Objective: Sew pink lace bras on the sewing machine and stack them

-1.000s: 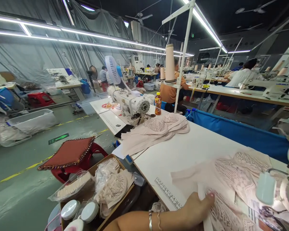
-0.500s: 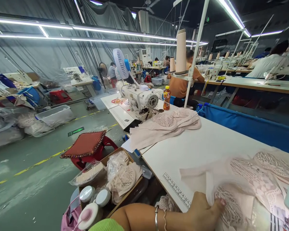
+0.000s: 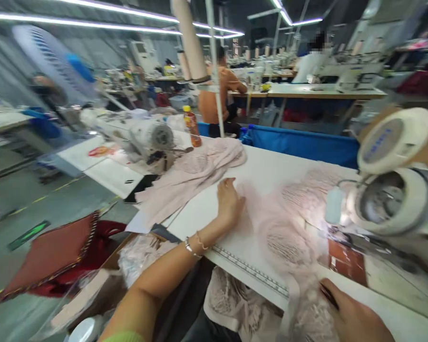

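A pale pink lace bra piece point(image 3: 283, 240) lies spread across the white sewing table, blurred, its far right part by the needle area of the near sewing machine point(image 3: 388, 199). My left hand point(image 3: 230, 202) rests on the table at the piece's left edge, fingers loosely stretched and thumb apart; I see nothing gripped in it. At the lower right, my right hand point(image 3: 358, 311) is closed around a small dark tool point(image 3: 330, 294), its kind unclear, beside the fabric hanging over the table edge. More lace cups point(image 3: 231, 299) hang below the table edge, over my lap.
A stack of pink fabric pieces point(image 3: 199, 166) lies farther left, beside another sewing machine point(image 3: 142, 133) and a drink bottle point(image 3: 192, 126). A red cushioned stool point(image 3: 53, 256) and bagged parts point(image 3: 142, 256) stand at the lower left. Beyond the table hangs blue cloth point(image 3: 303, 142); a person point(image 3: 214, 90) sits behind.
The view has swung right, bringing the near machine and my right hand into sight. My left hand, earlier pinching the fabric's edge, now lies at its left side with looser fingers.
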A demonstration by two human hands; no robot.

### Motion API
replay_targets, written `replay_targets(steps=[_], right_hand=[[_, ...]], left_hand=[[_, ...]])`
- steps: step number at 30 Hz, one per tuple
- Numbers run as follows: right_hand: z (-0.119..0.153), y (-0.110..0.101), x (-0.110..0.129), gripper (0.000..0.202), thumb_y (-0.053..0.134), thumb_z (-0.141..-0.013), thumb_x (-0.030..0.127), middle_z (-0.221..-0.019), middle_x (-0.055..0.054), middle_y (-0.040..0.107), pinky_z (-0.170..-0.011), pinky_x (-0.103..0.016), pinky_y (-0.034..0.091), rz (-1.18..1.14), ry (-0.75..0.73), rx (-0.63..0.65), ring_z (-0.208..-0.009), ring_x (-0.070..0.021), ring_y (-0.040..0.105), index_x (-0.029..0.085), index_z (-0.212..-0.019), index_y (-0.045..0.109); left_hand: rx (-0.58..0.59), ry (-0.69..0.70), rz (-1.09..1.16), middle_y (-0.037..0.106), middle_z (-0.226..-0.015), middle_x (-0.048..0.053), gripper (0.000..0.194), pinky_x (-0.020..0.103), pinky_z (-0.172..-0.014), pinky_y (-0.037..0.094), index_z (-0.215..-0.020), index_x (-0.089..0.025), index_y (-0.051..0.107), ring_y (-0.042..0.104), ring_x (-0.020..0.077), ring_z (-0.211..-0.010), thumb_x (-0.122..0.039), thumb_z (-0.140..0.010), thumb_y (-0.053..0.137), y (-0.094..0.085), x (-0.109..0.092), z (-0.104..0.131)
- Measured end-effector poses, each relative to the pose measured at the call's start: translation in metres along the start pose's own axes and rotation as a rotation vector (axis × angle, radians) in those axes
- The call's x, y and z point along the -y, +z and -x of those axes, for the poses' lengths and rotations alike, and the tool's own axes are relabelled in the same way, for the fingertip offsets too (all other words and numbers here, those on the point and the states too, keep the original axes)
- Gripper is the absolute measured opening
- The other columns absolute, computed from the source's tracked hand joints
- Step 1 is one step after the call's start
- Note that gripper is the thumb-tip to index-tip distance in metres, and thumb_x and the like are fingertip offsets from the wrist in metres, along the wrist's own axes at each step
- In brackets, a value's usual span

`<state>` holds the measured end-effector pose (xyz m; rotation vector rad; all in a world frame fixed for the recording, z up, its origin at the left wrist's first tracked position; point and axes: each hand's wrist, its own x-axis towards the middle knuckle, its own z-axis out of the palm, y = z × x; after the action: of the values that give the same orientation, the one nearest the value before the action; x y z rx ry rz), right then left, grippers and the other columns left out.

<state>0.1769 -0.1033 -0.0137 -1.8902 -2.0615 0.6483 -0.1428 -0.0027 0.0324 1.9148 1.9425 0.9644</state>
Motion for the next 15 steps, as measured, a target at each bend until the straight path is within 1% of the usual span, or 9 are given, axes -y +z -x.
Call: replay_targets(steps=[2, 4, 6, 7, 8, 9, 11, 13, 15], right_hand=[[0.004, -0.02, 0.01, 0.029, 0.049, -0.081, 0.035, -0.073, -0.005, 0.077, -0.054, -0.037, 0.046, 0.129, -0.068, 0.053, -0.067, -0.0318, 0.072, 0.035, -0.091, 0.075], [0.002, -0.043, 0.018, 0.023, 0.05, -0.087, 0.038, -0.066, -0.003, 0.074, -0.054, -0.034, 0.042, 0.182, -0.135, 0.156, -0.064, -0.0297, 0.07, 0.033, -0.083, 0.071], [-0.003, -0.067, 0.016, 0.016, 0.058, -0.087, 0.037, -0.069, -0.001, 0.074, -0.055, -0.031, 0.04, 0.173, -0.203, 0.268, -0.062, -0.0252, 0.069, 0.032, -0.078, 0.069], [-0.007, -0.079, 0.01, 0.015, 0.061, -0.085, 0.035, -0.067, -0.001, 0.073, -0.054, -0.031, 0.038, 0.196, -0.226, 0.303, -0.058, -0.0231, 0.067, 0.031, -0.073, 0.068], [-0.011, -0.089, 0.003, 0.016, 0.065, -0.083, 0.033, -0.061, -0.002, 0.07, -0.052, -0.031, 0.034, 0.243, -0.242, 0.304, -0.052, -0.0216, 0.063, 0.03, -0.068, 0.066], [-0.016, -0.097, -0.006, 0.016, 0.067, -0.081, 0.031, -0.057, -0.003, 0.067, -0.051, -0.032, 0.03, 0.309, -0.245, 0.261, -0.049, -0.0212, 0.06, 0.029, -0.065, 0.066], [-0.026, -0.103, -0.023, 0.018, 0.067, -0.078, 0.023, -0.052, -0.005, 0.062, -0.049, -0.033, 0.023, 0.441, -0.223, 0.09, -0.047, -0.0217, 0.056, 0.028, -0.06, 0.063], [-0.038, -0.096, -0.032, 0.018, 0.06, -0.077, 0.014, -0.06, -0.005, 0.065, -0.05, -0.032, 0.022, 0.501, -0.205, -0.043, -0.049, -0.0206, 0.056, 0.027, -0.065, 0.064], [-0.05, -0.08, -0.03, 0.019, 0.054, -0.082, 0.014, -0.08, -0.005, 0.073, -0.05, -0.031, 0.027, 0.455, -0.188, -0.117, -0.055, -0.0188, 0.06, 0.027, -0.081, 0.068]], left_hand=[[0.069, 0.277, 0.019, 0.053, -0.139, 0.024, 0.037, 0.065, -0.108, 0.043, -0.131, -0.007, 0.049, 0.054, 0.0344, -0.13, -0.001, -0.095, 0.041, 0.016, -0.012, 0.008], [0.252, 0.639, 0.078, 0.064, -0.13, 0.011, 0.021, 0.047, -0.109, 0.048, -0.117, -0.017, 0.062, 0.06, 0.0248, -0.123, -0.014, -0.101, 0.049, 0.036, -0.033, 0.023], [0.425, 1.036, 0.055, 0.067, -0.13, 0.006, 0.02, 0.036, -0.107, 0.048, -0.115, -0.02, 0.067, 0.061, 0.0205, -0.123, -0.024, -0.105, 0.05, 0.058, -0.059, 0.042], [0.47, 1.172, 0.01, 0.065, -0.134, 0.008, 0.024, 0.036, -0.108, 0.047, -0.12, -0.018, 0.066, 0.059, 0.0219, -0.126, -0.026, -0.106, 0.048, 0.068, -0.07, 0.05], [0.486, 1.242, -0.045, 0.062, -0.14, 0.012, 0.03, 0.039, -0.108, 0.046, -0.126, -0.014, 0.064, 0.056, 0.0257, -0.13, -0.027, -0.107, 0.044, 0.077, -0.081, 0.057], [0.486, 1.244, -0.092, 0.057, -0.145, 0.015, 0.035, 0.044, -0.108, 0.046, -0.132, -0.011, 0.06, 0.053, 0.0302, -0.133, -0.03, -0.107, 0.043, 0.084, -0.088, 0.061], [0.495, 1.144, -0.124, 0.05, -0.151, 0.019, 0.046, 0.053, -0.11, 0.043, -0.14, -0.009, 0.054, 0.047, 0.0369, -0.138, -0.037, -0.104, 0.049, 0.094, -0.097, 0.063], [0.546, 1.099, -0.092, 0.045, -0.155, 0.022, 0.06, 0.058, -0.115, 0.037, -0.145, -0.008, 0.048, 0.043, 0.039, -0.142, -0.044, -0.098, 0.059, 0.097, -0.097, 0.054], [0.625, 1.136, -0.003, 0.048, -0.151, 0.024, 0.065, 0.053, -0.118, 0.036, -0.143, -0.005, 0.048, 0.046, 0.0352, -0.139, -0.045, -0.094, 0.065, 0.097, -0.092, 0.04]])
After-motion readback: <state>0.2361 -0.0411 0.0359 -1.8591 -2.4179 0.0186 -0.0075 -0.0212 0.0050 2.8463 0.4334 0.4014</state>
